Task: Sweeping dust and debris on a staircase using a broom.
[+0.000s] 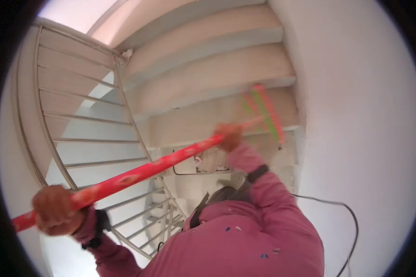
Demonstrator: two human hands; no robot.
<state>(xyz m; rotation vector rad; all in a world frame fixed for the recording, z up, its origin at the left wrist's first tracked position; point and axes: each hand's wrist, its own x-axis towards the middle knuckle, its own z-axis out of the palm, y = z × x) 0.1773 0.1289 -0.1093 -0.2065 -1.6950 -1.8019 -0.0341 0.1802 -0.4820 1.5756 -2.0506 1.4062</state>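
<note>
Left hand (pixel 55 210) and right hand (pixel 229 137) clamp the broom (pixel 143 171) over the stairs (pixel 212 69); sweeping seems underway, amount left unclear

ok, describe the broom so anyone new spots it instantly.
Find the pale stairs climbing to the top of the view. In front of them, the broom slants from the left hand up through the right hand to blurred pink-and-green bristles. Its bright red, patterned handle sets it apart from the thin grey railing bars.
</note>
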